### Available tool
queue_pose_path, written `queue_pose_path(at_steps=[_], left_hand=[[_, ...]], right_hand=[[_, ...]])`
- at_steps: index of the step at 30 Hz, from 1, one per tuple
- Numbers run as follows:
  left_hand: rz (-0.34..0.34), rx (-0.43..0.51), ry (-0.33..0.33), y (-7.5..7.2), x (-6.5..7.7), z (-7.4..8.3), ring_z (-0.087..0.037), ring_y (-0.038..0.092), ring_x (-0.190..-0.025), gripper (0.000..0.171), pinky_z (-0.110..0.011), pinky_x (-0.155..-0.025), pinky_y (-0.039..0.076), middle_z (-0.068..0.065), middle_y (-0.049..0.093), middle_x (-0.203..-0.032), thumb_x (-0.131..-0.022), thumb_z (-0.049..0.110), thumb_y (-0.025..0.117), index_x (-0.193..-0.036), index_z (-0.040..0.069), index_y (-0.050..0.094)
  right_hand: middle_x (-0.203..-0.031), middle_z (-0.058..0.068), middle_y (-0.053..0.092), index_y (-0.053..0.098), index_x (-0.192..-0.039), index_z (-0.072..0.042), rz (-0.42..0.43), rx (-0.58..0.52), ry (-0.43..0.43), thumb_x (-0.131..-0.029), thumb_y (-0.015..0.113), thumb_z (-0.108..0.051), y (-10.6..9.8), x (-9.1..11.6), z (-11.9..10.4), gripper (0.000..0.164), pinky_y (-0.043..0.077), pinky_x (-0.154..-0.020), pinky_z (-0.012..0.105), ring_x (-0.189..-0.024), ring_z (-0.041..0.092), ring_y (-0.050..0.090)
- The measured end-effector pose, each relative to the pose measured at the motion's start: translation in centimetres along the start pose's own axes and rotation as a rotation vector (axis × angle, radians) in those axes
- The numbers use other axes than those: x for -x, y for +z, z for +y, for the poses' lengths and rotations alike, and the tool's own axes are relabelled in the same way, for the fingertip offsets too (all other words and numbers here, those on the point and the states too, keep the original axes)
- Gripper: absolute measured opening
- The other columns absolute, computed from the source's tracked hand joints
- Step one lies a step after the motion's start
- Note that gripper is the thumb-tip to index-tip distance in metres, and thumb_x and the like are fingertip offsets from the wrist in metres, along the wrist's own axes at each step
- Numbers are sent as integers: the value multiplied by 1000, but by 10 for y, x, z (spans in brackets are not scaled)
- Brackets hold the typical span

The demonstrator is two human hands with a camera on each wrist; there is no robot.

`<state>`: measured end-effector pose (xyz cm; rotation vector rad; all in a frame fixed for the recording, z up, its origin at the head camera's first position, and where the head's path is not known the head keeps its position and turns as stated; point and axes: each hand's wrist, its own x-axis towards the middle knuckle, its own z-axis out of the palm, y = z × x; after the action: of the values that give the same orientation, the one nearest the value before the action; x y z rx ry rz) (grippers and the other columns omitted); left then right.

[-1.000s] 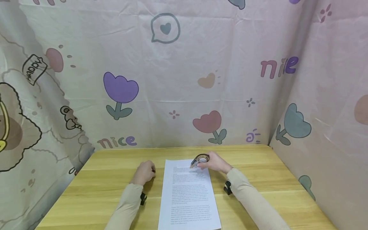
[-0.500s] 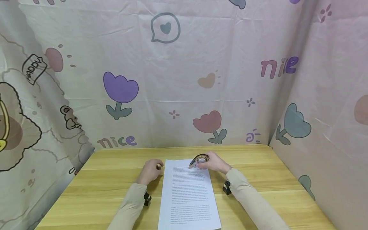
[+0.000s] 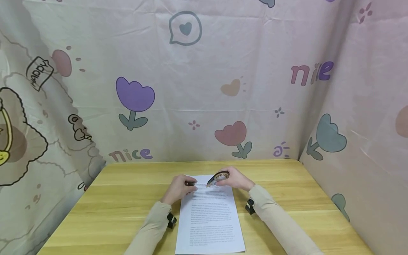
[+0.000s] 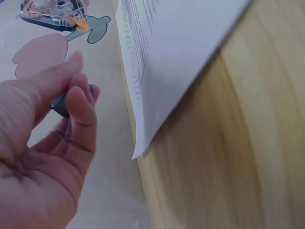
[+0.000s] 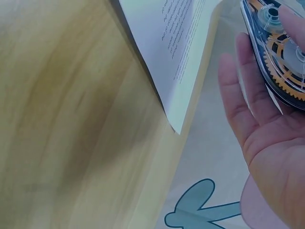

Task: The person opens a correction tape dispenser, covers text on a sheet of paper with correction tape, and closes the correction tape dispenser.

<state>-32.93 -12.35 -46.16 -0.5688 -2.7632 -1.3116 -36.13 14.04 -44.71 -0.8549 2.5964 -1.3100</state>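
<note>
My right hand (image 3: 238, 179) grips a correction tape dispenser (image 3: 220, 177) with a clear body and orange gears (image 5: 281, 78), held over the top of a printed sheet of paper (image 3: 210, 221). The dispenser's orange tip (image 4: 82, 24) is bare and points left and down. In my left hand (image 3: 177, 189) a small dark cap-like piece (image 4: 59, 106) is pinched between thumb and fingers, which hide most of it. That hand hovers at the paper's upper left, a short gap from the dispenser's tip.
The paper lies on a light wooden table (image 3: 121, 212), its long side running toward me. A patterned cloth (image 3: 178, 81) hangs behind the table and along both sides.
My left hand has moved right from beside the paper to over its upper left part, bringing the small dark piece close to the correction tape. My right hand has shifted slightly left.
</note>
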Motion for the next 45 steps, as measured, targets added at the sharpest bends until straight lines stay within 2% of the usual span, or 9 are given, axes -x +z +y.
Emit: queue_pose_path(at_steps=[5,10,17,23,26,33,35,41,45], left_hand=[[30,21,0,3,-2,5,-11,59,-68,33,-24,-55,51,-9,66,-99,-77,13,72,-108,3,66],[55,1,10,4,-2,8,-11,58,-81,34,-22,-62,50,-5,65,-102,-77,12,72,-110,8,66],[78,-10,21,7,-4,11,-10,58,-80,35,-25,-67,49,0,65,-100,-78,11,70,-113,10,65],[114,8,33,11,-7,15,-10,59,-78,33,-25,-67,50,-2,66,-95,-76,11,72,-108,9,66],[95,55,34,13,-7,17,-10,60,-76,30,-23,-65,50,-3,66,-93,-76,10,73,-105,9,67],[88,109,35,17,-8,20,-9,60,-75,30,-23,-63,50,2,66,-90,-76,13,73,-105,13,68],[84,117,38,18,-8,22,-10,60,-75,29,-24,-62,50,3,65,-89,-76,13,73,-105,14,68],[67,143,27,20,-10,25,-11,60,-73,27,-24,-62,51,3,65,-89,-77,12,72,-103,17,68],[58,160,30,20,-10,25,-11,60,-72,26,-24,-61,51,2,65,-88,-76,11,72,-101,15,68]], right_hand=[[-86,-5,64,67,-95,-20,4,19,6,-70,78,-22,-1,1,1,26,48,-74,30,-79,13,60],[-89,-6,63,66,-97,-22,21,26,18,-72,77,-25,-1,1,3,28,48,-74,30,-80,12,59],[-90,0,63,63,-100,-19,39,-62,54,-73,75,-29,-1,-1,4,31,50,-71,32,-80,16,60],[-90,-1,62,63,-99,-20,73,-33,64,-71,76,-35,0,-1,2,35,49,-71,31,-80,15,59],[-90,-2,62,64,-99,-20,81,-31,57,-70,78,-33,0,0,-2,35,49,-72,30,-80,14,59],[-95,6,62,65,-103,-9,56,-62,13,-72,76,-16,-5,10,-32,33,48,-74,33,-83,17,57],[-95,6,63,65,-102,-8,57,-61,-2,-72,76,-16,-4,9,-29,33,48,-73,32,-82,17,57],[-93,-2,63,66,-100,-17,72,-35,-25,-72,77,-25,3,-1,-4,31,49,-72,30,-82,15,58],[-93,-3,63,66,-98,-21,73,-32,-28,-71,77,-29,5,-2,1,30,49,-72,30,-83,15,58]])
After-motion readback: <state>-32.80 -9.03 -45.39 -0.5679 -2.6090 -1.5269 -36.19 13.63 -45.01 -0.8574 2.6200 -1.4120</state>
